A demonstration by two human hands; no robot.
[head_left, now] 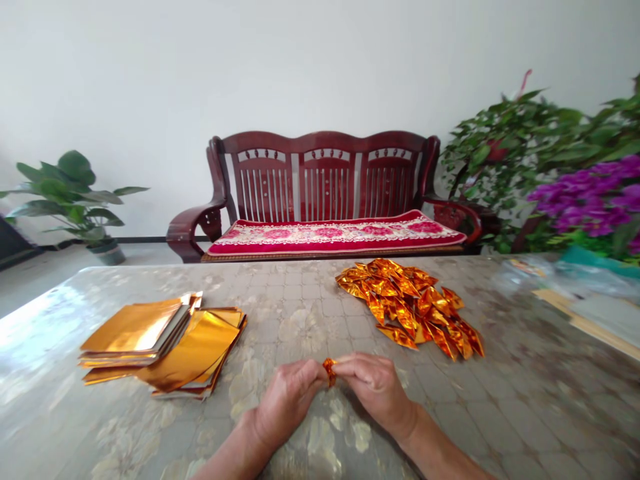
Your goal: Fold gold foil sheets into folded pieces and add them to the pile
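Note:
My left hand (293,393) and my right hand (375,387) meet near the front middle of the table. Between their fingertips they pinch a small piece of shiny gold foil paper (329,372), mostly hidden by the fingers. Both hands are closed on it, one from each side. To the left lies a stack of flat gold foil sheets (135,327), slightly fanned out. Behind my right hand sits a heap of folded gold foil paper pieces (400,293) with pointed ends.
A patterned cover lies over the table (290,320). At its right side are clear plastic bags (530,270) and a light-coloured board (590,320). Beyond stands a dark red wooden bench (327,180), with a potted plant (75,193) to the left and purple flowers (590,197) to the right.

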